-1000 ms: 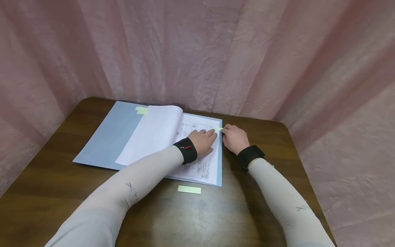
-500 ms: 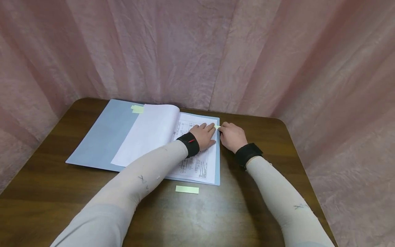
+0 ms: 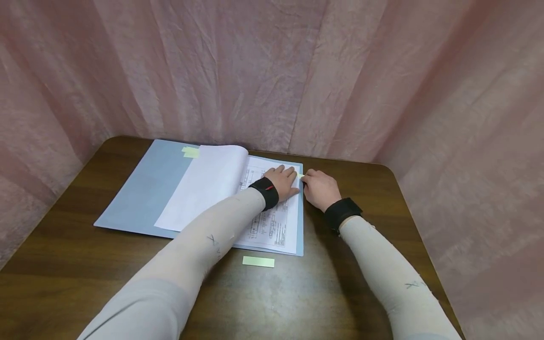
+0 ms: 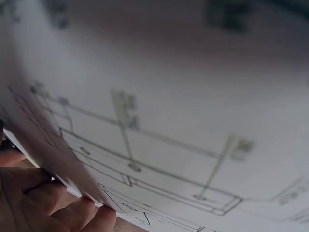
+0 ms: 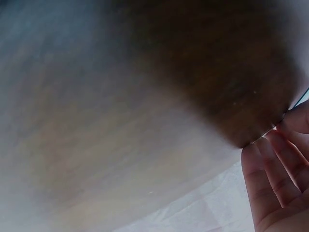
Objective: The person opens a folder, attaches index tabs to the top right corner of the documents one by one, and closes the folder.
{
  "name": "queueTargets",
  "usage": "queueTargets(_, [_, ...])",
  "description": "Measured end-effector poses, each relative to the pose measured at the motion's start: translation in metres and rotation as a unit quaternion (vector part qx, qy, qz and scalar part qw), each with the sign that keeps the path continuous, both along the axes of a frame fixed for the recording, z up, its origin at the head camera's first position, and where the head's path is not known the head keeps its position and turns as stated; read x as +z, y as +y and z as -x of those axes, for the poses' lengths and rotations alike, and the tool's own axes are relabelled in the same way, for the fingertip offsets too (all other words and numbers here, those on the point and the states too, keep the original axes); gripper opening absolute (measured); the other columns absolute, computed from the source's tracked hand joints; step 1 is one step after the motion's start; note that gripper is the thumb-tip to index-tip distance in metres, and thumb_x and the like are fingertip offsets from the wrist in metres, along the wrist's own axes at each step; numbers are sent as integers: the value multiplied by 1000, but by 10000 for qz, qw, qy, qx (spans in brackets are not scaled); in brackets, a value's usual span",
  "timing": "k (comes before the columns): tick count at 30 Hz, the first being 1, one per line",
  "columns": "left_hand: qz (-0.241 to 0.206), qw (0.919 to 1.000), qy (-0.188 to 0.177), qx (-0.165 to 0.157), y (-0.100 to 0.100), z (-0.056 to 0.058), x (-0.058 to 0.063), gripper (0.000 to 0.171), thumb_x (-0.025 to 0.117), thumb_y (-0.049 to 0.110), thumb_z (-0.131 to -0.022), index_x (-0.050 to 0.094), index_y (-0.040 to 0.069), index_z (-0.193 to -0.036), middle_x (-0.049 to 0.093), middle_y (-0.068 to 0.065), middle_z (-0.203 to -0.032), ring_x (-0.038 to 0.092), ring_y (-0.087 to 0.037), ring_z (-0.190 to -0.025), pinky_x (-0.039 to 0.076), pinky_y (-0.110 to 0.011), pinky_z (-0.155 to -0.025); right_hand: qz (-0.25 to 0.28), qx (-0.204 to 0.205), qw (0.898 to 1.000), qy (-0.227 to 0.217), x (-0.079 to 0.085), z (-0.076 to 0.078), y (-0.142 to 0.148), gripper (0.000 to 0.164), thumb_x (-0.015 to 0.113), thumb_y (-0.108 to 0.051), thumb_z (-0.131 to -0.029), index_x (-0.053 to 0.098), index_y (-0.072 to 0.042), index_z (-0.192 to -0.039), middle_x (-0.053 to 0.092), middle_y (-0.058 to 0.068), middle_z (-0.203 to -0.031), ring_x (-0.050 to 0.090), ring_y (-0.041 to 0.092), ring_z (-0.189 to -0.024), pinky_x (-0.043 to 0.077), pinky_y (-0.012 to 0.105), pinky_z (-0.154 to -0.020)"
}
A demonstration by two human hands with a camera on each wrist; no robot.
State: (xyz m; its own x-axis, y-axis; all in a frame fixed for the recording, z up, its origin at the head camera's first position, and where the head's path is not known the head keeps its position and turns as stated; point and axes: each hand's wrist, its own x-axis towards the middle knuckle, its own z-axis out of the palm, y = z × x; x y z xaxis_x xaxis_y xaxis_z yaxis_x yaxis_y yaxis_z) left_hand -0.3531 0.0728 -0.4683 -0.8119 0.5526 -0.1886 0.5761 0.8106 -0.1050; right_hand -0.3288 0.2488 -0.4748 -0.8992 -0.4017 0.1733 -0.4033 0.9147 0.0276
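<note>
A light-blue folder (image 3: 140,193) lies spread on the table, its turned white pages (image 3: 201,189) curling over to the left. On the right half is a sheet with a technical drawing (image 3: 278,226). My left hand (image 3: 282,182) rests on that sheet near its upper right edge, fingers extended. At the same edge, my right hand (image 3: 321,189) pinches a pale green sticky strip (image 3: 301,176) between thumb and fingers. Left-hand fingertips lie against the paper in the left wrist view. Thumb and fingertips of the right hand (image 5: 282,179) meet low at the right in the right wrist view.
Another pale green sticky strip (image 3: 258,261) lies on the brown wooden table (image 3: 323,293) in front of the folder. More green sticky strips (image 3: 191,152) are stuck near the top of the folder's left cover. A pink curtain (image 3: 255,71) hangs behind the table.
My left hand and forearm have shifted a little up and to the right over the sheet. The right hand stays at the page edge with the sticky strip, moved slightly left since a second ago.
</note>
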Motion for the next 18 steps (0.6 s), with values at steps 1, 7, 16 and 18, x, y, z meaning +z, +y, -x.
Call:
queueTargets(1, [2, 10000, -2, 36, 0, -2, 3, 75, 36, 61, -102, 29, 14, -159, 24, -4, -164, 25, -29, -148, 24, -45, -114, 6, -7, 10000, 0, 0, 0, 0, 30, 62, -20, -94, 72, -11, -121, 64, 6, -110, 61, 23, -98, 51, 38, -82])
queueTargets(7, [49, 9999, 107, 89, 0, -11, 13, 72, 33, 59, -103, 29, 13, -159, 26, -4, -163, 26, -28, -148, 26, -45, -113, 7, 2, 10000, -13, 2, 1, 0, 31, 63, -20, -93, 72, -11, -121, 64, 6, -110, 61, 24, -99, 51, 39, -81])
queueTargets(16, [61, 9997, 134, -195, -6, -20, 9, 71, 35, 56, -104, 30, 11, -159, 26, -5, -163, 26, -29, -148, 26, -43, -114, 61, 32, 10000, -45, 0, 4, 0, 31, 61, -17, -93, 72, -10, -121, 64, 7, -108, 61, 24, -98, 51, 38, -82])
queueTargets(18, [93, 9993, 205, -295, -9, -24, 11, 71, 34, 56, -104, 30, 11, -158, 27, -6, -163, 27, -30, -147, 27, -43, -113, 53, 45, 10000, -66, -1, 4, 0, 31, 61, -17, -94, 72, -10, -122, 64, 7, -109, 61, 24, -99, 51, 38, -82])
